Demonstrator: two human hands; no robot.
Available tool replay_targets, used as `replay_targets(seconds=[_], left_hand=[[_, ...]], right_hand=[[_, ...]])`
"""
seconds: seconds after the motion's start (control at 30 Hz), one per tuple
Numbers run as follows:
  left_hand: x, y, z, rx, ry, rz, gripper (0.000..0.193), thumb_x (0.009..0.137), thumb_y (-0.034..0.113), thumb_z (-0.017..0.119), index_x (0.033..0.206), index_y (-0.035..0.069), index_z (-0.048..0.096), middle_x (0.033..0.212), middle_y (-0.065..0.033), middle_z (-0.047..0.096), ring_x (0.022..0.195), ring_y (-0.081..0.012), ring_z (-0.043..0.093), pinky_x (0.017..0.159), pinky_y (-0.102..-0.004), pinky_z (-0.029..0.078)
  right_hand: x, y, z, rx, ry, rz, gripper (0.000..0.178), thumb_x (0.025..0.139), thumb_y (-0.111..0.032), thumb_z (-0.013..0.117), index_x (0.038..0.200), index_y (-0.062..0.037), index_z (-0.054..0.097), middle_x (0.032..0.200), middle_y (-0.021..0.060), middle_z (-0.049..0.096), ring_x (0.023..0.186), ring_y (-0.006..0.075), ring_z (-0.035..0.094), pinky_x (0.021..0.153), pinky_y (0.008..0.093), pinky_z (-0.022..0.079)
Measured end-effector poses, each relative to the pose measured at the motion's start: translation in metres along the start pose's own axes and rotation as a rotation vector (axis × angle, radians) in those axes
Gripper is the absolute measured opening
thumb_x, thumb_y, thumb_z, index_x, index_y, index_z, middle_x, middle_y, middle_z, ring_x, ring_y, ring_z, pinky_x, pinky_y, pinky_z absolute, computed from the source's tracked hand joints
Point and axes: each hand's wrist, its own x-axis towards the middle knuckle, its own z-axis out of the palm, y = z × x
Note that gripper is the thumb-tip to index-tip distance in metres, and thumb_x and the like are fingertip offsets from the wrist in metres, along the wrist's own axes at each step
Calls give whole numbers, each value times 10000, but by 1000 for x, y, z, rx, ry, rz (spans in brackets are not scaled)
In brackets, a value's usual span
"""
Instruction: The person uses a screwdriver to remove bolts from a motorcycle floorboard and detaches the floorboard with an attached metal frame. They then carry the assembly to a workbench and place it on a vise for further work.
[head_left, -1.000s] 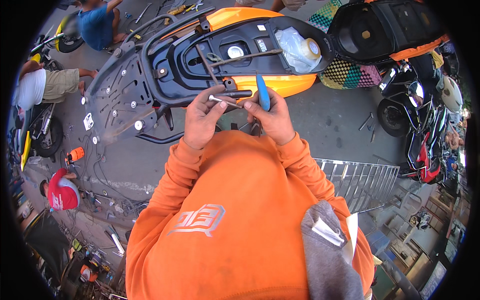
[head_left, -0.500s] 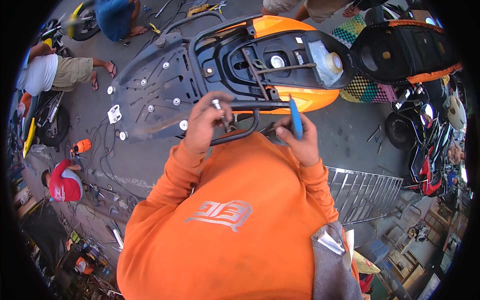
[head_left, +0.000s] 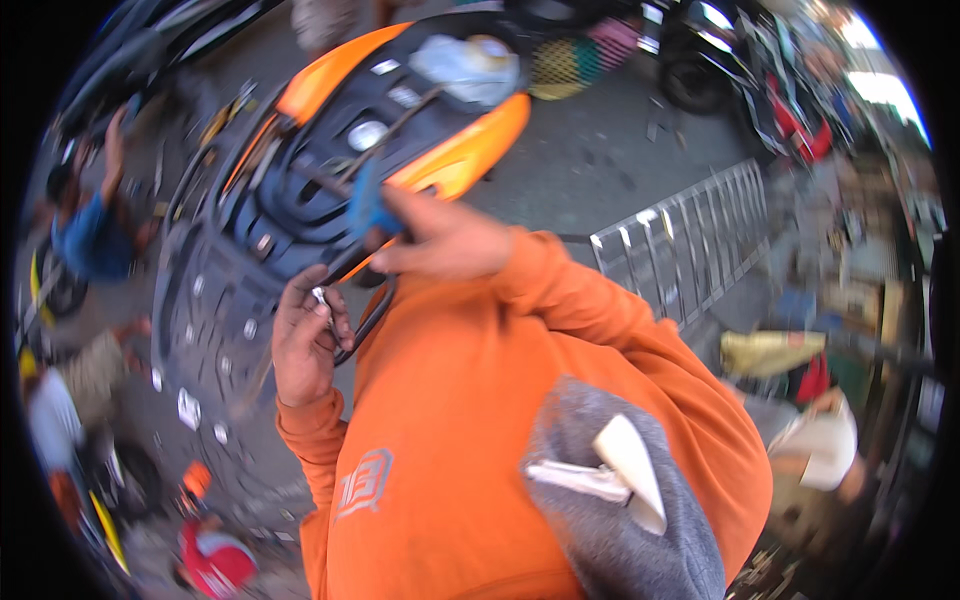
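My right hand point(head_left: 445, 235) is closed around a slim blue tool point(head_left: 368, 205), smeared by motion, over the motorcycle's side. My left hand point(head_left: 306, 345), lower and to the left, pinches a silver-headed bolt point(head_left: 321, 297) between fingers and thumb. Both hands are close to the black tubular rail point(head_left: 378, 318) of an orange and black motorcycle point(head_left: 440, 160). Its seat is off and the dark compartment lies exposed, with a clear plastic bag point(head_left: 465, 75) at the far end. A black slotted rack plate point(head_left: 225, 330) bearing several pale round spacers extends on the left.
A metal ladder point(head_left: 685, 240) lies on the ground at right. Parked motorcycles point(head_left: 700, 75) stand at the far right. People in blue point(head_left: 95, 240) and red point(head_left: 215, 560) are at the left. A grey cloth point(head_left: 620, 500) hangs over my orange shirt point(head_left: 440, 400).
The view has swung to the right and blurred. My right hand has turned to point leftward, nearer the left hand, still with the blue tool. The left hand keeps the bolt.
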Motion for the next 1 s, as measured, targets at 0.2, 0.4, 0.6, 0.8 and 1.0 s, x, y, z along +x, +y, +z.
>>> replay_targets(seconds=[0.2,0.4,0.6,0.8,1.0], left_hand=[[69,-50,82,133,-114,-214,390,932,73,466,1310,-14,424,911,-69,570,758,-159,579,749,-320,520],[116,-111,122,117,-388,-408,202,935,182,488,1079,72,577,998,-40,583,900,-171,562,840,-390,467],[124,-152,181,249,-356,-580,450,886,28,504,1307,-51,362,1084,-156,561,944,-248,589,835,-399,507],[148,-152,191,255,-222,-508,401,888,19,472,1287,13,434,938,-95,592,755,-165,604,708,-337,538],[178,-106,150,621,4,-294,348,857,1,531,1205,-1,523,868,-49,549,716,-157,588,635,-318,506]], right_hand=[[-49,29,-21,-199,622,21,241,836,-230,650,891,-3,588,797,191,627,795,370,630,733,425,485],[-134,69,-29,134,911,127,280,839,-286,676,911,-22,618,809,163,668,775,300,664,680,382,497],[-200,100,-60,225,871,319,249,891,-212,646,1008,4,602,854,54,636,794,124,589,704,299,480],[-247,118,-118,329,796,242,223,886,-126,651,1058,2,590,776,3,561,665,65,497,580,218,415],[-293,153,-181,10,536,352,263,861,-171,649,1030,23,590,811,108,604,712,188,559,652,325,452]])
